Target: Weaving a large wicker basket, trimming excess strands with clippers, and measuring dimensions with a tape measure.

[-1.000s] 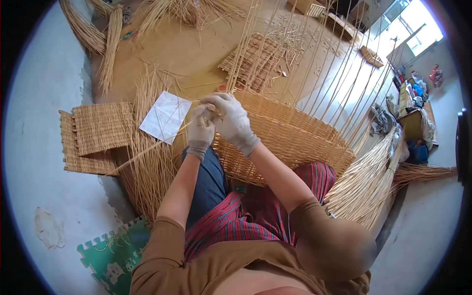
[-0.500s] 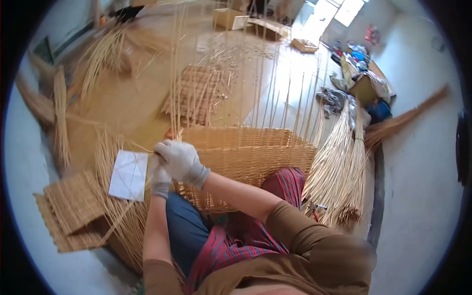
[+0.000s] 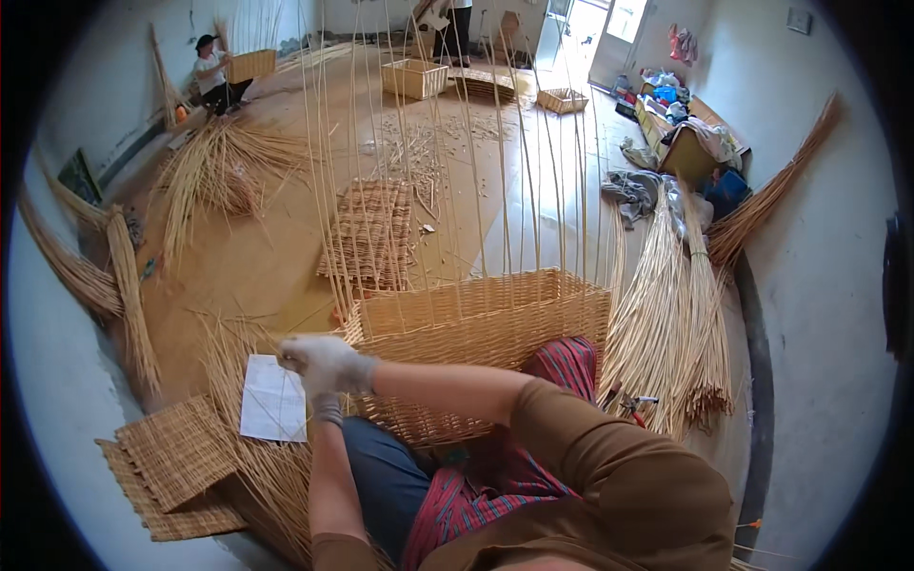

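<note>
A rectangular wicker basket (image 3: 476, 335) rests tilted against my lap, with long upright willow rods (image 3: 532, 190) rising from its walls. At its left corner my two gloved hands are close together. My right hand (image 3: 328, 362), reaching across from the right, has its fingers curled closed; what they hold is too small to make out. Mostly covered by it, my left hand (image 3: 321, 388) sits just below, its fingers hidden. A white paper sheet (image 3: 273, 400) lies beside my hands, on loose rods (image 3: 276, 476).
Woven mats (image 3: 181, 452) are stacked at lower left. Rod bundles (image 3: 662, 314) and pliers (image 3: 633, 409) lie to the right. Ahead are a woven panel (image 3: 371, 228), finished baskets (image 3: 414, 80) and a heap of rods (image 3: 224, 171). A co-worker (image 3: 214, 76) sits far left with another basket.
My head view has tilted up, showing more of the far room and co-workers. My right hand has shifted slightly left of the basket's corner; both hands stay close together.
</note>
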`<action>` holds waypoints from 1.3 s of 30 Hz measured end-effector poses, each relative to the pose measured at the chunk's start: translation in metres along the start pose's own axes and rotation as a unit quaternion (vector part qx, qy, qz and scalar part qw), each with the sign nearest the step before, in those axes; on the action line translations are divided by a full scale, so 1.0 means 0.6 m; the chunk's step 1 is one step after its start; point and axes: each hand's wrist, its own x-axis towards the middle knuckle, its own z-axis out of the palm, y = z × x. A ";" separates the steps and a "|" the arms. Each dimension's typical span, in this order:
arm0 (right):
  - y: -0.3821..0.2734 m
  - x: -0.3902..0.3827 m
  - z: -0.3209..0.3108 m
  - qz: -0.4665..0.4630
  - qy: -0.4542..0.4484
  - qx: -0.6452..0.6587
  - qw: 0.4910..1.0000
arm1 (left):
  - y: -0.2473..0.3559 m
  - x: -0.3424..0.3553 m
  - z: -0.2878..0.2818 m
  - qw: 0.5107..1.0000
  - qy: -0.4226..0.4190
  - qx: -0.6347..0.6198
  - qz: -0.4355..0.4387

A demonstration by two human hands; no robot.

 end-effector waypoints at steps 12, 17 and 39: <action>0.139 0.082 -0.061 0.039 -0.013 -0.006 0.999 | -0.047 0.137 -0.024 0.914 -0.334 -0.181 -0.143; 0.147 0.065 -0.068 0.046 0.021 0.014 0.999 | -0.047 0.040 -0.012 0.908 -0.267 -0.310 -0.090; 0.192 -0.142 -0.131 0.258 0.383 0.158 0.873 | 0.106 -0.061 -0.046 0.878 -0.234 0.242 0.341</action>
